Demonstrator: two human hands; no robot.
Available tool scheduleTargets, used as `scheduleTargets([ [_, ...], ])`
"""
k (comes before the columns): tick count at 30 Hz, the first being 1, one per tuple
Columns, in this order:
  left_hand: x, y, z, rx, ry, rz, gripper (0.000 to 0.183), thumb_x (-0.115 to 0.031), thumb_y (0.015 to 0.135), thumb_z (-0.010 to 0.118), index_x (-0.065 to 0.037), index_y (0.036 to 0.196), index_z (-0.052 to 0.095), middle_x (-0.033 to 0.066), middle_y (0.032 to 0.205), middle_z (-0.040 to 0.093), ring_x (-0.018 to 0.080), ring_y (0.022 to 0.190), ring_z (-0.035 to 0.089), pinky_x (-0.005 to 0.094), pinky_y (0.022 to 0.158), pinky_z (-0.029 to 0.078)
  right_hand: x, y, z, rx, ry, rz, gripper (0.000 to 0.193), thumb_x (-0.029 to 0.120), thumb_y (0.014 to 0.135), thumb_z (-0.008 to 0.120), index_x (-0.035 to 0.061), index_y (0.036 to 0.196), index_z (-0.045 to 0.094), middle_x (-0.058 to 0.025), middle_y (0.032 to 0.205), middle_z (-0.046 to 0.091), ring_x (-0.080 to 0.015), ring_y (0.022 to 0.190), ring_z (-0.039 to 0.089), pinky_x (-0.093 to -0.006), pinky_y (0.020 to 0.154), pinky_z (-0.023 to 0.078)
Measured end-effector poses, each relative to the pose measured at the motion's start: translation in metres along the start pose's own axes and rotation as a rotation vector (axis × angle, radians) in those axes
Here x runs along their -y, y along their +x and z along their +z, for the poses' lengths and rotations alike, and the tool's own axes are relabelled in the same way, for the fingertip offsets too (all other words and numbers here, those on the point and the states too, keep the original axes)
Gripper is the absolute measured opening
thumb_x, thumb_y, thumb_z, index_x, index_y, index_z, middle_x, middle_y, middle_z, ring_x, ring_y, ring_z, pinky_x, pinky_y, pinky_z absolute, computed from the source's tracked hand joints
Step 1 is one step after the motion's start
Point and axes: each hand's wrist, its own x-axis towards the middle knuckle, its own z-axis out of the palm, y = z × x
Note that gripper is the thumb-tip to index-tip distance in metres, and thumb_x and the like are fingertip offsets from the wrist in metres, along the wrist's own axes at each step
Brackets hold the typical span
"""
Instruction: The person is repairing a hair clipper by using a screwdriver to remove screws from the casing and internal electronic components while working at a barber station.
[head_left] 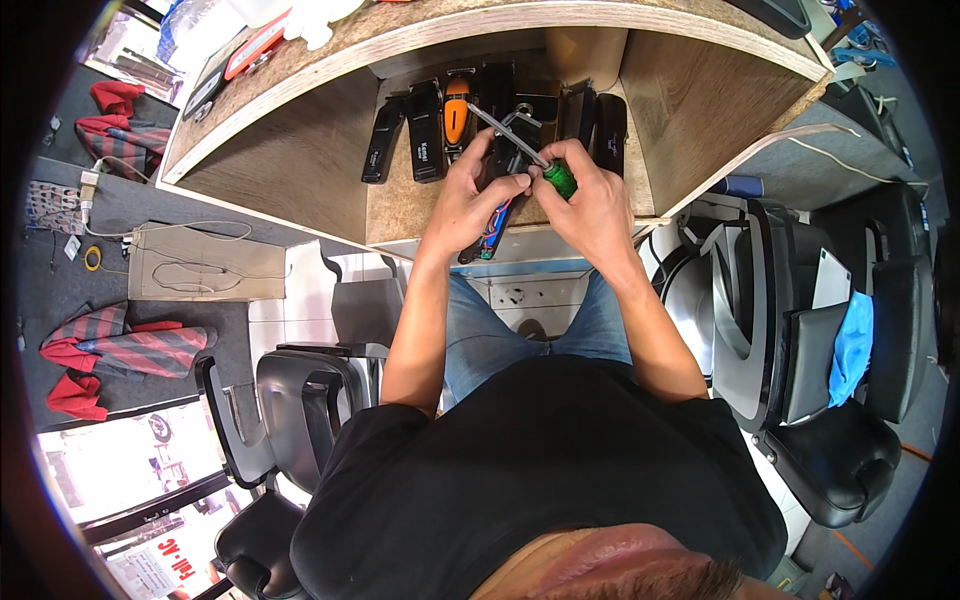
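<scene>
In my right hand (590, 205), closed round its green handle, is a screwdriver (560, 181). The metal shaft slants up and left, its tip beside an orange-and-black hair clipper (456, 113). My left hand (470, 203) is closed on a dark hair clipper with a blue-and-red patterned body (494, 232); fingers cover much of it. Both thumbs nearly meet below the shaft. Where the screwdriver's tip stands relative to any screw cannot be made out. Left of the orange clipper, two black clippers (425, 133) lie on the shelf.
My hands are at the front of an open wooden cabinet (290, 190) with thick side walls. More black devices (610, 133) lie at the shelf's right. Black salon chairs flank me, one left (310, 395) and one right (790, 300). A blue cloth (851, 350) hangs over the right chair.
</scene>
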Motion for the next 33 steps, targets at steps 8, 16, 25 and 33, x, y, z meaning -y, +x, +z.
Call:
scheduleTargets([
  [8,0.0001,0.0,-0.0003,-0.003,0.016,-0.005,0.062,-0.003,0.094,0.071,0.011,0.147,0.042,0.0113,0.111,0.071,0.0143,0.098,0.068,0.0299,0.088,0.055,0.001,0.0002,-0.0008,0.006,-0.006,0.003,0.021,0.023,0.092,0.074,0.0128,0.108,0.066,-0.0126,0.071,0.072,-0.0379,0.068,0.074,-0.0487,0.06,0.057],
  [16,0.0003,0.0002,-0.0001,-0.003,0.014,-0.005,0.063,-0.003,0.094,0.072,0.011,0.148,0.043,0.0107,0.111,0.07,0.0138,0.098,0.067,0.0297,0.088,0.054,-0.0012,-0.0003,0.0005,0.001,-0.014,-0.011,0.02,0.022,0.091,0.074,0.0124,0.107,0.066,-0.0128,0.069,0.071,-0.0385,0.067,0.073,-0.0487,0.06,0.056],
  [25,0.0001,0.0003,0.0003,-0.01,0.026,0.001,0.067,-0.003,0.093,0.072,0.011,0.15,0.04,0.0102,0.108,0.069,0.0136,0.096,0.066,0.029,0.087,0.054,0.0002,-0.0009,0.0003,-0.025,0.022,0.012,0.021,0.021,0.09,0.074,0.011,0.106,0.066,-0.0134,0.069,0.07,-0.0386,0.067,0.073,-0.0484,0.061,0.056],
  [33,-0.003,0.0004,0.0002,-0.01,0.048,-0.008,0.061,-0.004,0.093,0.071,0.009,0.146,0.044,0.0085,0.104,0.069,0.0129,0.094,0.066,0.0286,0.086,0.053,-0.0015,-0.0011,0.0013,-0.044,0.051,0.009,0.021,0.018,0.088,0.074,0.0098,0.105,0.066,-0.0128,0.07,0.071,-0.0374,0.068,0.074,-0.0474,0.061,0.056],
])
